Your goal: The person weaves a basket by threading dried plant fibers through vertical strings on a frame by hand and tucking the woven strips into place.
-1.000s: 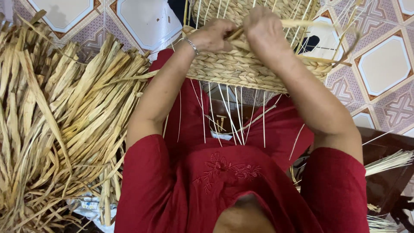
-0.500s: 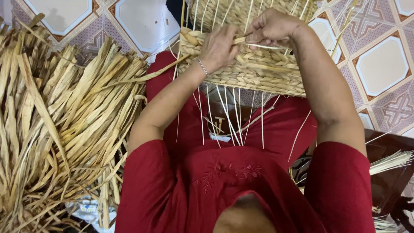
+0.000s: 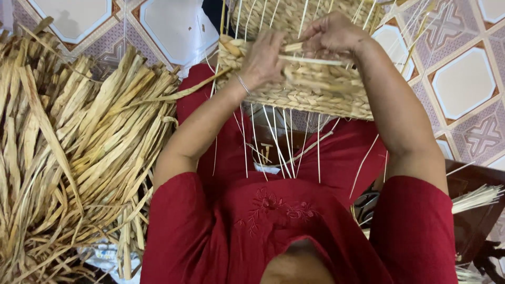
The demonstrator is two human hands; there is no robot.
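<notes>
A half-woven straw basket (image 3: 315, 97) lies on my lap against my red clothes, with thin pale stakes (image 3: 273, 142) hanging from its lower edge. My left hand (image 3: 263, 58) curls over the basket's woven wall at its left end and holds it. My right hand (image 3: 331, 34) is closed on a flat straw strand (image 3: 310, 60) that runs across the weave between the two hands. More stakes rise from the basket's top rim behind my fingers.
A big pile of dried straw leaves (image 3: 79, 152) covers the patterned tile floor (image 3: 463, 84) on my left. On the right, a bundle of thin pale sticks (image 3: 476, 197) lies on a dark wooden piece (image 3: 476, 221).
The basket and both hands sit lower in the view. My right hand has drawn the strand out to the right, so it now stretches straight across the weave.
</notes>
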